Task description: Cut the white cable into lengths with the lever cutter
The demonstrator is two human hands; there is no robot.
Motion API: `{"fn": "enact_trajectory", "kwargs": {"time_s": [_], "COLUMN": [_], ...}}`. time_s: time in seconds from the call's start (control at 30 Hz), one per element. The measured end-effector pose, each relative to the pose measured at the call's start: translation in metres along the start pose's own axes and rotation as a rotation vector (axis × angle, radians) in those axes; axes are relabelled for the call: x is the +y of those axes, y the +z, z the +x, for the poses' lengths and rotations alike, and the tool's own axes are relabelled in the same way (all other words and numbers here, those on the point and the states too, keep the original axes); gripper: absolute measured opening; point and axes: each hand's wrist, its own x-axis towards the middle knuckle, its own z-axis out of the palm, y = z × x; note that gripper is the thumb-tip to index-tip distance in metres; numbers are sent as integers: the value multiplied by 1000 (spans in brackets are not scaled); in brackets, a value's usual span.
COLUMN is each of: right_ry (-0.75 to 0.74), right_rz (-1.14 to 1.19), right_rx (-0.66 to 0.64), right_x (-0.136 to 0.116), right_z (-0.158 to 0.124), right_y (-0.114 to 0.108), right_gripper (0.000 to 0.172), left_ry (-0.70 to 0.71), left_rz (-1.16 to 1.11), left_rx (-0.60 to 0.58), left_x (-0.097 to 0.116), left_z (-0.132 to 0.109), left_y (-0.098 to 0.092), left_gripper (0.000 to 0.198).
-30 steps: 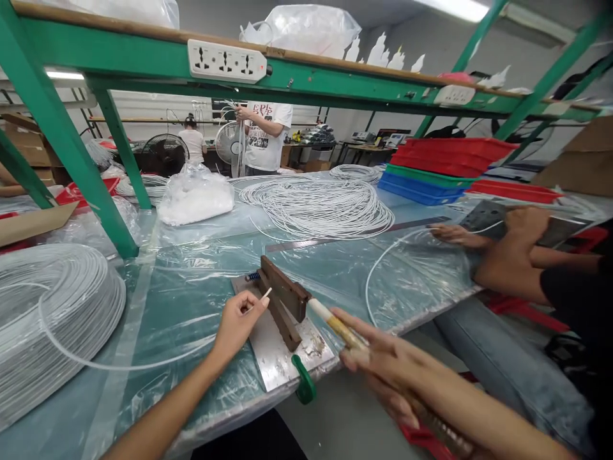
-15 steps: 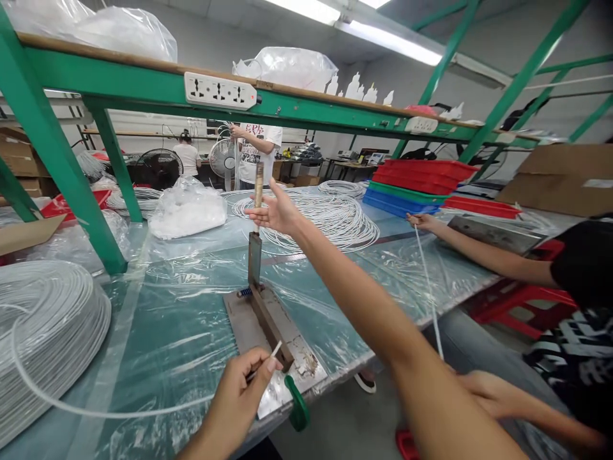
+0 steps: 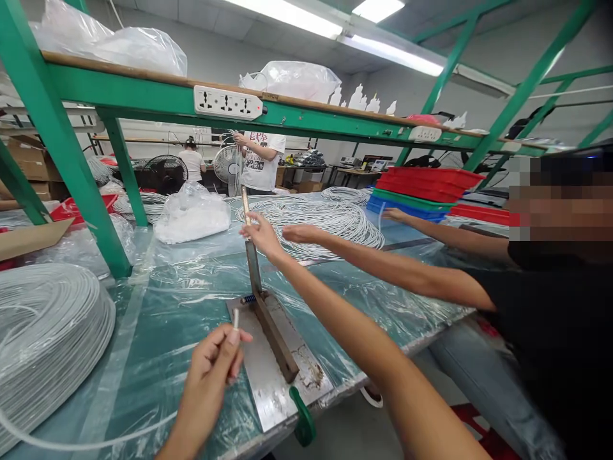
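Note:
Between thumb and fingers, my left hand (image 3: 208, 370) pinches the end of a white cable (image 3: 236, 318), which trails off to the lower left. My right hand (image 3: 261, 235) rests at the upright lever (image 3: 253, 265) of a metal fixture, its fingers against the worn handle and partly spread; whether they close round it is hard to see. The fixture's metal base plate (image 3: 272, 396) lies at the table's front edge, with a long rusty bar (image 3: 275, 338) on it and a small blue spring at the foot of the lever. A green clamp (image 3: 302, 418) sits at the plate's front.
A big cable coil (image 3: 52, 345) lies at the left, a loose pile of cable (image 3: 330, 220) behind the fixture. Beside me a person reaches two arms (image 3: 393, 265) over the table, near my right forearm. Stacked trays (image 3: 426, 188) stand behind; a green shelf (image 3: 143, 86) crosses above.
My left hand has moved left and up with the cable end, now pointing upward. The lever leans slightly more left. The neighbouring person has leaned in, one hand now close to my right hand.

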Motion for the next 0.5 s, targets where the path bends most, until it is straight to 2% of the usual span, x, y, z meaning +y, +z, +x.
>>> {"fn": "enact_trajectory", "kwargs": {"time_s": [0.07,0.13,0.17,0.23,0.27,0.33,0.4,0.5], "right_ry": [-4,18,12,-20,-20,6,24,-30], "right_rz": [-28,-53,-58,-22,24,127,195,254], "right_rx": [-220,-598,-743,-903,-907,-833,-644,-258], "right_x": [7,18,23,32,35,37,34,25], "right_z": [-45,-95,-118,-157,-172,-190,-195,-189], "right_y": [9,21,28,43,49,55,51,17], "right_gripper": [33,34,32,15,12,31,45,45], "left_ry": [86,183,225,273,284,277,262,233], "left_rz": [-103,-227,-289,-378,-389,-291,-31,502], "left_rx": [126,216,241,261,251,186,70,-137], "left_x": [16,31,37,45,47,50,49,42], "left_z": [-1,-3,-4,-7,-8,-11,-13,-11], "left_y": [0,6,10,20,25,29,26,8], "left_gripper": [41,36,34,32,32,29,31,52]}}
